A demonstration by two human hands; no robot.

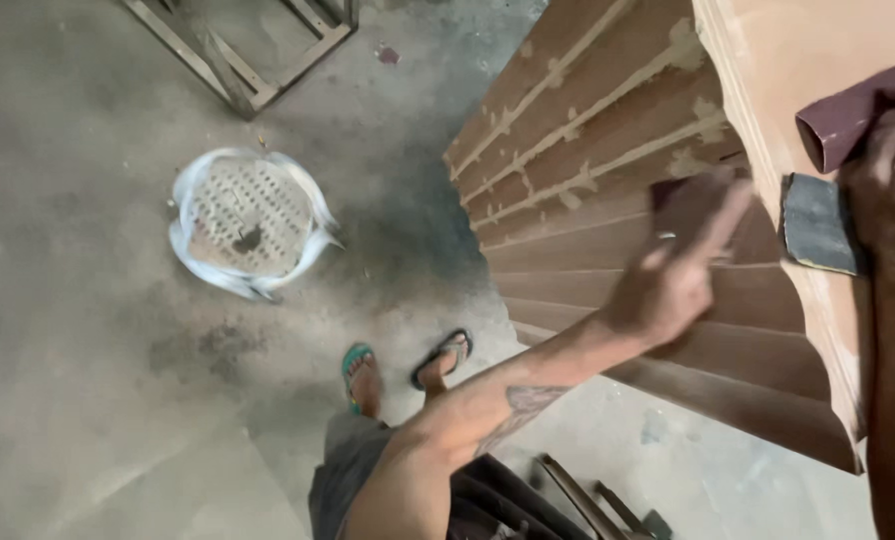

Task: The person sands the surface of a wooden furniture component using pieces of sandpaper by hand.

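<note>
Head view looks down on a grooved wooden panel [608,230] leaning up from the concrete floor [88,400]. Against its ribbed face presses the left hand [673,270], blurred, closed on a dark sanding piece [668,190]. At the panel's top edge the right hand [893,190] grips folded maroon sandpaper [848,120]. A white plastic stool [248,220] stands well apart, left.

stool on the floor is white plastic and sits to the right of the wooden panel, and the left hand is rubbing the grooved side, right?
Not quite: in the head view the white plastic stool sits left of the wooden panel. The left hand is indeed on the grooved side.
</note>
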